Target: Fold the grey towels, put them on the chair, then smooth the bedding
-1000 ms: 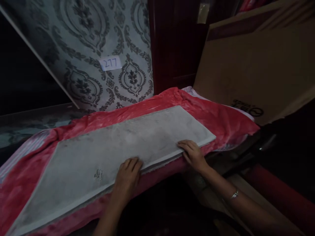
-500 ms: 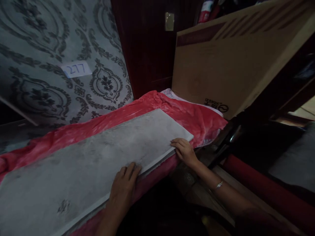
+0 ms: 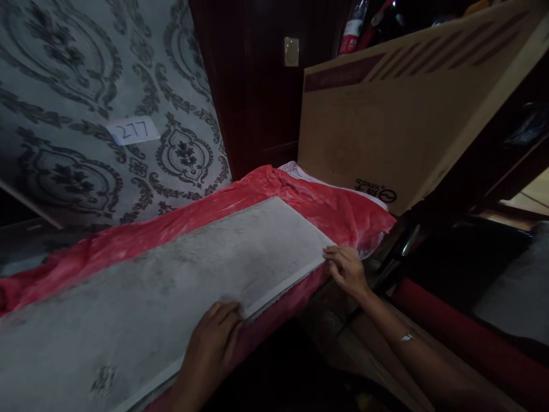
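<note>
A long grey panel [image 3: 180, 274] with a mottled, stone-like face lies flat on a crumpled red cloth [image 3: 257, 183]. Its surface has a dark rough spot near the lower left. My left hand [image 3: 214, 337] is bent over the panel's near long edge, fingertips on top and thumb side hidden. Farther along, my right hand [image 3: 346, 268] pinches the same edge close to the right end corner, fingers on the upper face. A silvery bracelet [image 3: 406, 337] circles my right wrist.
A large cardboard box [image 3: 369, 126] stands behind the panel's right end, a bottle [image 3: 353, 31] showing above it. Patterned wallpaper [image 3: 77, 91] with a paper marked 277 [image 3: 136, 130] covers the left. At right are a dark seat-like shape and a red strip [image 3: 472, 337].
My right hand has slid right along the edge to the panel's end corner. My left hand is still at the near edge, slightly lower in view. The view has tilted up a little.
</note>
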The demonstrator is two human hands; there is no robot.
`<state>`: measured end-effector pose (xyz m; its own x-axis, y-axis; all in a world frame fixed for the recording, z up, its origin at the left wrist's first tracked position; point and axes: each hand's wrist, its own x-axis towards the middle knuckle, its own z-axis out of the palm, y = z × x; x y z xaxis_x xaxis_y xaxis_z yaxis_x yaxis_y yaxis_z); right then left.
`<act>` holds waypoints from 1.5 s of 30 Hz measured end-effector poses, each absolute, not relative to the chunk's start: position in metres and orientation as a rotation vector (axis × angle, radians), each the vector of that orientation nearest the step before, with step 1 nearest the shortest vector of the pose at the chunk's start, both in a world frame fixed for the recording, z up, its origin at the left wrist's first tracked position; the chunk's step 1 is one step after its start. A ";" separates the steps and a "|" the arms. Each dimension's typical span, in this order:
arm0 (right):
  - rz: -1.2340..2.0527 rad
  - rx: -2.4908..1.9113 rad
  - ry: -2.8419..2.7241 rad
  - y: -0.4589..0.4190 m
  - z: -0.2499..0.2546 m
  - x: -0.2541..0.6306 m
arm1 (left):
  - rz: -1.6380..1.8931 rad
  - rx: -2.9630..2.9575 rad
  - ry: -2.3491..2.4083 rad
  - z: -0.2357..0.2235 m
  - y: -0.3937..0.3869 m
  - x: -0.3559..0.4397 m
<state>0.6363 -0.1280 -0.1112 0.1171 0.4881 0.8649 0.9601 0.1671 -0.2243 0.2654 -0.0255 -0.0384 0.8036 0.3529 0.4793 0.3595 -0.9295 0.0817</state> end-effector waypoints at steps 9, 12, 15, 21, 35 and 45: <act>-0.279 -1.889 -1.861 -0.033 -0.055 0.582 | -0.198 -3.108 -0.796 -0.011 0.039 0.350; -0.138 -2.045 -1.988 -0.023 -0.064 0.575 | -0.091 -3.144 -0.813 -0.026 0.045 0.358; -0.172 -2.036 -2.015 -0.036 -0.081 0.580 | -0.116 -3.162 -0.830 -0.038 0.043 0.352; -0.217 -1.851 -2.075 -0.073 -0.088 0.600 | -0.196 -3.184 -0.820 -0.042 0.042 0.348; 0.086 -1.964 -2.055 0.106 -0.014 0.551 | -0.555 -3.262 -0.485 -0.034 0.040 0.338; 0.010 -1.695 -2.306 0.114 -0.057 0.524 | -0.158 -2.885 -1.283 -0.024 0.160 0.299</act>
